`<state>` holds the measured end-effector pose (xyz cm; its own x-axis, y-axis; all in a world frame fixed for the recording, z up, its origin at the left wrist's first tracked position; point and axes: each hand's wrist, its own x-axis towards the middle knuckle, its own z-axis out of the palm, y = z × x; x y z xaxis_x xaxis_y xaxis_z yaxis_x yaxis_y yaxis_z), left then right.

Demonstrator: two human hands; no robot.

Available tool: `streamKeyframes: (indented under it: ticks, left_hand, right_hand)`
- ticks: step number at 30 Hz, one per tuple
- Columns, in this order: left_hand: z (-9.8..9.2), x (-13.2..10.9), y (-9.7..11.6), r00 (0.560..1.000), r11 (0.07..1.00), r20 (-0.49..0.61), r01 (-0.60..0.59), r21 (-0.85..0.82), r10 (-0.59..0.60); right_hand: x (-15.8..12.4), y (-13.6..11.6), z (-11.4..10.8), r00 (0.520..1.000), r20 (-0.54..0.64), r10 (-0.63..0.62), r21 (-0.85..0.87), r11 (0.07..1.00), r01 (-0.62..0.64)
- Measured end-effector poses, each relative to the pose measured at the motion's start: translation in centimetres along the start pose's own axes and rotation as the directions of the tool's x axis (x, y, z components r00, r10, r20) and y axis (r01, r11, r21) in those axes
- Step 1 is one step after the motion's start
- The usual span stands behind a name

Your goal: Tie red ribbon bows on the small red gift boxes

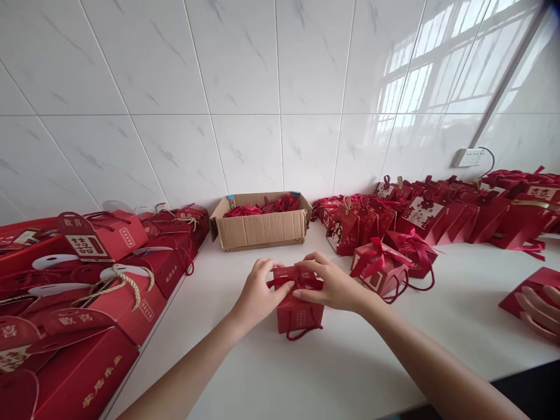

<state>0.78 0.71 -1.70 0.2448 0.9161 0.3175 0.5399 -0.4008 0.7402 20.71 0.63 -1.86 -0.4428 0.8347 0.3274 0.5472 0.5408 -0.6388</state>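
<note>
A small red gift box point(300, 318) stands upright on the white table in front of me, a dark red cord handle point(305, 335) drooping down its near side. Across its top lies a red ribbon point(297, 284), crossed or knotted at the middle; the exact knot is hard to make out. My left hand point(261, 287) is closed on the ribbon at the box's left, its thumb over the top. From the right, my right hand point(331, 284) pinches the ribbon's other side, fingertips at the far edge of the lid.
Behind the box stands an open cardboard box point(262, 231) of red ribbons. Larger red boxes point(126, 297) with rope handles crowd the left. Two bowed gift boxes point(380, 269) and rows of red boxes point(431, 217) stand right. Another person's hand point(540, 312) touches a red box point(516, 294).
</note>
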Motion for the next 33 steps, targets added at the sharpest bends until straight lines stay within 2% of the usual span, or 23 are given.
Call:
streamKeyframes:
  ticks: [3,5,8,10,12,15,18,22,25,29,31,33]
  left_hand:
    - [0.0,-0.1,-0.4,0.994,0.994,-0.037,0.107,-0.005,-0.107]
    - [0.0,-0.1,-0.7,0.984,0.984,-0.011,0.178,-0.009,-0.178]
    - [-0.1,0.1,-1.3,0.972,0.973,0.058,0.231,-0.009,-0.230]
    - [-0.2,0.3,-1.5,0.970,0.975,0.103,0.224,-0.010,-0.222]
    - [-0.3,0.5,-1.5,0.966,0.975,0.139,0.220,-0.014,-0.216]
    - [-0.5,0.7,-1.3,0.957,0.969,0.179,0.241,-0.049,-0.229]
    - [-0.7,0.8,-1.0,0.957,0.965,0.164,0.254,-0.063,-0.241]
    - [-0.8,0.9,-1.1,0.964,0.972,0.135,0.234,-0.020,-0.230]
    - [-0.6,0.9,-1.3,0.969,0.977,0.129,0.214,-0.013,-0.210]
    - [-0.6,0.8,-1.0,0.978,0.981,0.072,0.195,-0.020,-0.193]
    - [-0.7,0.7,-0.6,0.991,0.991,0.014,0.135,0.014,-0.135]
    - [-0.9,0.5,-0.1,0.999,0.996,-0.006,0.035,0.080,-0.034]
  right_hand:
    - [-0.4,0.5,-0.3,0.990,-0.051,0.135,0.129,0.983,-0.127]
    - [-0.7,1.0,-0.5,0.966,-0.060,0.251,0.195,0.952,-0.235]
    - [-1.0,1.8,-0.6,0.926,0.043,0.375,0.245,0.895,-0.374]
    - [-0.9,2.0,-0.6,0.906,0.143,0.398,0.238,0.875,-0.422]
    - [-0.7,2.0,-0.7,0.901,0.203,0.382,0.221,0.879,-0.423]
    - [-0.3,2.0,-0.9,0.927,0.202,0.317,0.283,0.887,-0.365]
    - [-0.1,2.4,-1.2,0.943,0.172,0.286,0.374,0.866,-0.331]
    - [-0.3,3.0,-1.5,0.938,0.161,0.308,0.420,0.838,-0.348]
    - [-0.5,3.0,-1.7,0.934,0.224,0.279,0.563,0.745,-0.358]
    - [-0.5,2.4,-2.0,0.948,0.283,0.149,0.785,0.531,-0.318]
    - [-0.3,2.0,-2.1,0.956,0.282,0.087,0.821,0.493,-0.287]
    - [0.0,1.5,-2.1,0.962,0.271,0.039,0.823,0.510,-0.252]
